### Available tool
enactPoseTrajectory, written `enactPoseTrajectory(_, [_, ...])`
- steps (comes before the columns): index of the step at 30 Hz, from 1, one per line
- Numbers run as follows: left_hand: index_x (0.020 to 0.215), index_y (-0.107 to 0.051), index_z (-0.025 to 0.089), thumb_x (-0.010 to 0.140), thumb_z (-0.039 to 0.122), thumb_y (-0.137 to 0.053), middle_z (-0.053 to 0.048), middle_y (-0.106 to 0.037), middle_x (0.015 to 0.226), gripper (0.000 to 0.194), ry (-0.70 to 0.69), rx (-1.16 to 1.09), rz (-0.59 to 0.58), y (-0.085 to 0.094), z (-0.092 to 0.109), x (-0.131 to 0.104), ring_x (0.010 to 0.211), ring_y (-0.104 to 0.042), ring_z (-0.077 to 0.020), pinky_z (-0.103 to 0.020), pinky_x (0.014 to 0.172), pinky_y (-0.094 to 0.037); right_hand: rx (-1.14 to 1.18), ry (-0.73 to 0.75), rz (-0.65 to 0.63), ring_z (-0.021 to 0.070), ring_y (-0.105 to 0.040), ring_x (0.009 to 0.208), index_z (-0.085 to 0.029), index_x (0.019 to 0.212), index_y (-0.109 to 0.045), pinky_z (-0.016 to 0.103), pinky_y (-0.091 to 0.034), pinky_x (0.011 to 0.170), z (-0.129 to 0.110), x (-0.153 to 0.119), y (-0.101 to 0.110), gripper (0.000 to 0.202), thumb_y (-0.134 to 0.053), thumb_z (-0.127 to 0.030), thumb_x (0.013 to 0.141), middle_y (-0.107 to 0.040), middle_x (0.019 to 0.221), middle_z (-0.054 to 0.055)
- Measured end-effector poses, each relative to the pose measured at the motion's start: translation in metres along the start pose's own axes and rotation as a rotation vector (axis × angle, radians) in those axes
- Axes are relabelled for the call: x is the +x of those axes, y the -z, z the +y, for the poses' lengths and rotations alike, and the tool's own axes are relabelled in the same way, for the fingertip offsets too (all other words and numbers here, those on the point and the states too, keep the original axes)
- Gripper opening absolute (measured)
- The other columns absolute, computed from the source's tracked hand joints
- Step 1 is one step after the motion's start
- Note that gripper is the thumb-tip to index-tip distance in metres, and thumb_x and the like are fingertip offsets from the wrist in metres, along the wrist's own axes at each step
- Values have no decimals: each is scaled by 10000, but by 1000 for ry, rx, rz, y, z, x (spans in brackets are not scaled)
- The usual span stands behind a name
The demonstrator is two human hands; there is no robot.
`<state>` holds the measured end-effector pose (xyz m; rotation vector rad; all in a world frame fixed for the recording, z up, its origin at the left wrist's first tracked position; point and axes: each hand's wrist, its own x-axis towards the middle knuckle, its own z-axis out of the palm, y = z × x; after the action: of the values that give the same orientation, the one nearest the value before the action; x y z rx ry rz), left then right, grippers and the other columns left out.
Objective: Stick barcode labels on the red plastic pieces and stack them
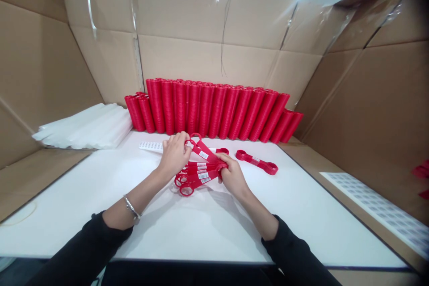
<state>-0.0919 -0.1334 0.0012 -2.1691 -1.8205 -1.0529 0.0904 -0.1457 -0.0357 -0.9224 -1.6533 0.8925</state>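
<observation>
A fan of flat red plastic strips (pixel 196 170) with ring-shaped ends is spread above the white table. My right hand (pixel 233 176) is closed round their gathered right ends. White barcode labels (pixel 203 175) show on several of the strips. With bent fingers, my left hand (pixel 176 152) grips the ring end of an upper strip, apart from the lower ones. Its fingertips are partly hidden. Behind my hands, a sheet of labels (pixel 150 145) lies on the table, partly covered. Another bundle of red ring-ended strips (pixel 257 161) lies to the right of my right hand.
Tall stacks of red ring-ended pieces (pixel 208 109) stand in a row at the back. White plastic sleeves or bags (pixel 87 126) lie at the left. Cardboard walls (pixel 201 22) enclose the white table (pixel 187 237). A larger label sheet (pixel 375 208) lies along the right edge.
</observation>
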Motion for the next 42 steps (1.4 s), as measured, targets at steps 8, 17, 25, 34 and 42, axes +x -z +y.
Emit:
enactPoseTrajectory(8, [751, -556, 185, 831, 287, -410, -23, -610, 739, 195, -27, 73, -130, 4, -11, 6, 792, -553, -206, -333, 724, -325, 32, -8, -5, 74, -476, 499, -166, 1016, -640, 175, -382, 327, -2, 0, 1, 585, -307, -32, 554, -570, 991, 58])
enactPoseTrajectory(17, [853, -622, 206, 811, 273, -469, -54, -574, 906, 173, -48, 89, -201, 0, -25, 10, 935, -528, -245, -357, 753, -353, 26, -29, -58, 96, -511, 567, -160, 1007, -641, 167, -381, 337, -5, -1, 0, 590, -303, -37, 539, -577, 960, 54])
enactPoseTrajectory(25, [773, -627, 183, 794, 257, -486, -29, -539, 854, 160, -160, -183, -143, 6, -26, 14, 769, -542, -159, -287, 729, -395, -9, -150, 68, 72, -441, 385, -109, 982, -625, 201, -366, 321, -4, 2, 2, 547, -305, -46, 544, -581, 720, 34])
enactPoseTrajectory(34, [743, -577, 147, 751, 329, -522, 13, -520, 621, 190, -47, -519, -165, 14, -22, 17, 573, -464, -109, -229, 556, -352, -63, -99, 85, 95, -478, 455, -126, 945, -643, 204, -384, 354, 0, 3, 2, 539, -299, -40, 539, -586, 751, 44])
enactPoseTrajectory(42, [719, -594, 136, 701, 375, -580, 59, -448, 469, 240, 178, -838, -410, 3, 6, 3, 416, -366, -65, -194, 428, -242, -121, 58, 4, 124, -535, 641, -181, 1021, -640, 223, -457, 497, 1, -1, 0, 605, -305, -23, 543, -593, 933, 45])
